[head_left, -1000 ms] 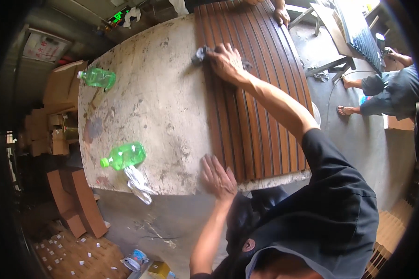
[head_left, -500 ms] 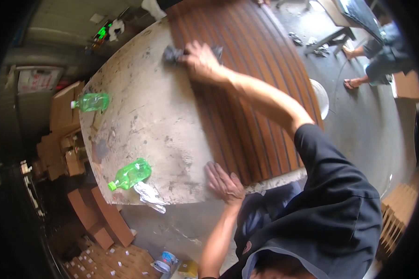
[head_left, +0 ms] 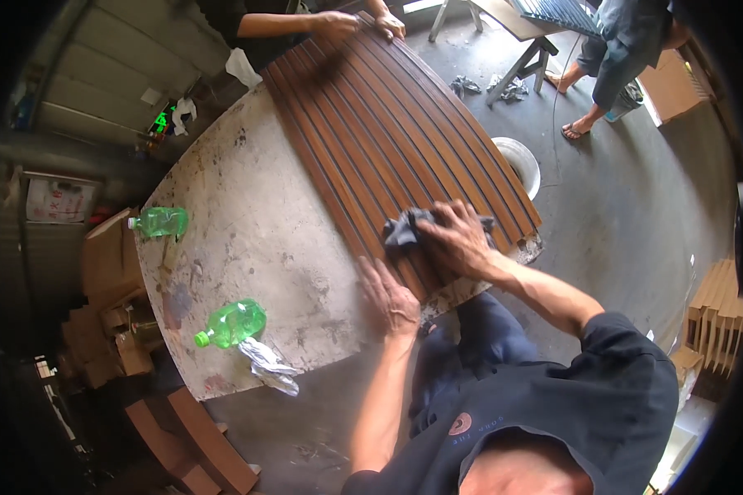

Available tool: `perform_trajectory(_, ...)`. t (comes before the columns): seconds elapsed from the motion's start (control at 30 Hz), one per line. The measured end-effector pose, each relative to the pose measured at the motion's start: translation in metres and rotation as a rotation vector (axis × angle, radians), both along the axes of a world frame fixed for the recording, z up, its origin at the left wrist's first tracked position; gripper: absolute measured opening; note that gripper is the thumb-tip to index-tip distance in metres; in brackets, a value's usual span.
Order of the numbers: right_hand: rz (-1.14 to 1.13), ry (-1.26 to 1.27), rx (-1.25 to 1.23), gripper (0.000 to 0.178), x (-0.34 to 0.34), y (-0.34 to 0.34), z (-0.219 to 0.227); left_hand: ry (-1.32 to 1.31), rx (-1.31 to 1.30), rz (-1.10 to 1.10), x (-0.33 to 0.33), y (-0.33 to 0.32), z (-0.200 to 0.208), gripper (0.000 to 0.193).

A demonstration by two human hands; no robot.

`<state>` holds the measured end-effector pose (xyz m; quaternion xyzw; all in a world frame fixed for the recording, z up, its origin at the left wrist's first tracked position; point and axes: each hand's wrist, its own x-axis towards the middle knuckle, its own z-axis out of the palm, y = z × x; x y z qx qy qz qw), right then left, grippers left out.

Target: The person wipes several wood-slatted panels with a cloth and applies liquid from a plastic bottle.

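Observation:
A brown grooved wooden panel (head_left: 347, 132) with dark lines lies along the right side of a pale, stained worktable (head_left: 248, 190). My right hand (head_left: 461, 241) presses a crumpled grey rag (head_left: 403, 231) onto the panel near its close end, fingers bent over the cloth. Beside it, my left hand (head_left: 392, 304) rests with fingers stretched out at the panel's near left edge, holding nothing. At the far end, a co-worker's hands (head_left: 335, 28) are on or just over the panel; one of them is blurred.
Two green bottles (head_left: 235, 322) (head_left: 162, 222) lie on the table's left part, one beside a crumpled silvery wrapper (head_left: 269, 366). A white bucket (head_left: 520, 167) stands right of the panel. Beyond are a sawhorse table (head_left: 516, 21) and another person's legs (head_left: 600, 78). Cardboard boxes (head_left: 111, 264) sit at left.
My right hand has drawn the rag from the panel's far left edge back to its near end. My left hand stays by the near edge. The co-worker's hands have come into fuller view.

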<state>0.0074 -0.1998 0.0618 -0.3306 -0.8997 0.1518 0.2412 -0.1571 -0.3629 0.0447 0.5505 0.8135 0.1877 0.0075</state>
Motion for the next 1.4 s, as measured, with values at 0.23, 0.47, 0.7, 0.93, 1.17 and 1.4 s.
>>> perform_trajectory(0.23, -0.191, 0.075, 0.072, 0.033, -0.172, 0.238, -0.036, -0.020, 0.059, -0.051, 0.002, -0.002, -0.001, 0.058)
perform_trajectory(0.47, -0.328, 0.031, 0.140, 0.030, -0.216, 0.312, -0.041, -0.013, 0.035, -0.063, 0.009, 0.008, 0.003, 0.055)
perform_trajectory(0.7, -0.132, 0.205, 0.171, 0.030, -0.092, 0.108, -0.038, 0.089, 0.038, -0.025, -0.003, -0.005, -0.001, 0.055)
perform_trajectory(0.93, -0.303, -0.023, -0.034, 0.040, 0.048, -0.039, -0.002, 0.066, 0.089, -0.085, -0.001, 0.001, 0.000, 0.055)
perform_trajectory(1.17, -0.251, 0.060, 0.036, 0.034, -0.076, 0.170, -0.024, 0.030, 0.055, -0.057, 0.001, -0.004, -0.001, 0.058)
perform_trajectory(1.4, -0.446, 0.042, 0.166, 0.026, -0.144, 0.307, -0.036, 0.050, 0.062, -0.098, 0.008, 0.017, 0.001, 0.057)
